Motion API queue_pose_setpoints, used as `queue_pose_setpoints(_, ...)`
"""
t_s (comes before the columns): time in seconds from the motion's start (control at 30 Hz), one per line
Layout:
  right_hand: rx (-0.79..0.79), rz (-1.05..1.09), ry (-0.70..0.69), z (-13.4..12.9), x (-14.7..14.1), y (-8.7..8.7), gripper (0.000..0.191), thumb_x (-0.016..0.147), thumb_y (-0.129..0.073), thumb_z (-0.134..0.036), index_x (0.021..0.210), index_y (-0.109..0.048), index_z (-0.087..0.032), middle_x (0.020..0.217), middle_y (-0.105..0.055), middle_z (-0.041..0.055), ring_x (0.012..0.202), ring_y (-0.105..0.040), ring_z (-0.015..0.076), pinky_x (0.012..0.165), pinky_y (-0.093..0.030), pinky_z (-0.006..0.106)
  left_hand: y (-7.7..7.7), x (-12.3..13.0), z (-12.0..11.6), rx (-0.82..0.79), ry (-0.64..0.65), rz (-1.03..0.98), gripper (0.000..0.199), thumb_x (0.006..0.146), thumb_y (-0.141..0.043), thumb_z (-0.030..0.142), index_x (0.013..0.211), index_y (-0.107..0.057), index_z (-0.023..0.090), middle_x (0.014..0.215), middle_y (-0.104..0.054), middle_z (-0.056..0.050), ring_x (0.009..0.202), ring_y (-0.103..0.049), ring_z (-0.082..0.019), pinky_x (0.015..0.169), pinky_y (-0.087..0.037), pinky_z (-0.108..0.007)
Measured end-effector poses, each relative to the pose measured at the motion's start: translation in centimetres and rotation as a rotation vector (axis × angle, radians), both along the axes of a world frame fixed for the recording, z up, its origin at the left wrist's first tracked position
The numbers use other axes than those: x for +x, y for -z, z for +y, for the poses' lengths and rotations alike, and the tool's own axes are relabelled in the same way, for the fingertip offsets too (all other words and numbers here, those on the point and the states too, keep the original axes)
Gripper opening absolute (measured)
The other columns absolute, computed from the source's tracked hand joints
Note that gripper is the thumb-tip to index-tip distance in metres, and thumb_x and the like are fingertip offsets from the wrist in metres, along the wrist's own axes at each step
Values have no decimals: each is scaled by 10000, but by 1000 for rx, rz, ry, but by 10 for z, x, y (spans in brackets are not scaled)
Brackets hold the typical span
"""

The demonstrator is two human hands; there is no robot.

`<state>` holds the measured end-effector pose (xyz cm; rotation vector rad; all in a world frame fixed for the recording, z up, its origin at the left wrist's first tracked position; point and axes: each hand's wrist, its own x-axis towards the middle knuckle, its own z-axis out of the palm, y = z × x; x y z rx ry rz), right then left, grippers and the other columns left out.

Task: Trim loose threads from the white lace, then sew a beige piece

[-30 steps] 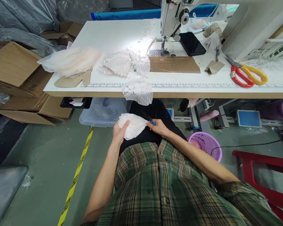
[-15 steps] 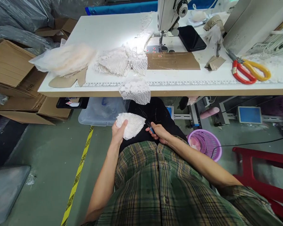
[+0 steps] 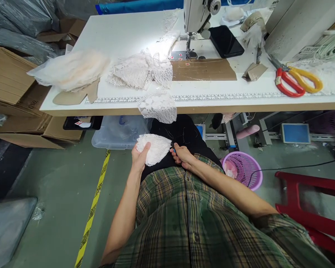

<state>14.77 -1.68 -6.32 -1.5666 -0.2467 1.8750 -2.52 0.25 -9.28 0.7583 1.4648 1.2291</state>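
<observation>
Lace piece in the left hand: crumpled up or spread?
Spread: the white lace piece shows a broad outline, narrowing toward the right hand, with the left hand gripping its wide end. Single or layered: cannot tell.

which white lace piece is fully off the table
The piece held over the lap by the left grip; the other lace lies on the table, partly hanging over its front edge.

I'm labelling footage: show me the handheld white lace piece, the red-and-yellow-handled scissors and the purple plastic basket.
Handheld white lace piece point(image 3: 158, 149): head view, its middle.
Red-and-yellow-handled scissors point(image 3: 278, 79): head view, red handle.
Purple plastic basket point(image 3: 246, 166): head view, perforated wall.
</observation>
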Motion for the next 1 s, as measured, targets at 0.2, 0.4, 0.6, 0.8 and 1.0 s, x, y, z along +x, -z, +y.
queue_pose_setpoints(0.2,-32,65,40,1,0,-1,376,1011,-319,-358,726,-471,-166,473,-365,-75,310,-219,21,291,-138,129,-1,0,0,10,14,13,517,577,-845,404,988,-661,150,1063,-716,-120,993,-678,-257,830,-570,-338)
queue_pose_setpoints(0.4,-63,112,90,1,-4,-1,369,1004,-342,-363,702,-446,-177,470,-346,-79,316,-218,27,281,-136,125,1,-1,-1,15,13,1,532,569,-852,388,1003,-665,145,1060,-714,-122,976,-679,-248,835,-563,-336)
queue_pose_setpoints(0.6,-72,108,179,1,-3,-1,383,1020,-284,-360,704,-408,-184,464,-308,-96,306,-214,20,288,-126,121,0,1,-1,23,29,16,561,568,-846,388,1033,-653,140,1059,-712,-117,926,-688,-223,813,-560,-317)
queue_pose_setpoints(0.8,-73,125,201,-3,1,-1,371,1015,-328,-357,727,-453,-161,476,-327,-93,311,-220,8,293,-122,113,-5,3,-1,15,12,36,513,577,-840,372,1001,-660,147,1043,-718,-114,913,-692,-217,785,-565,-296)
queue_pose_setpoints(1.0,-97,157,188,-10,-1,-3,380,1019,-307,-346,734,-467,-153,492,-340,-85,320,-232,10,294,-141,107,-1,2,-1,35,16,34,491,601,-830,362,1009,-655,152,1059,-715,-110,922,-692,-208,795,-561,-286)
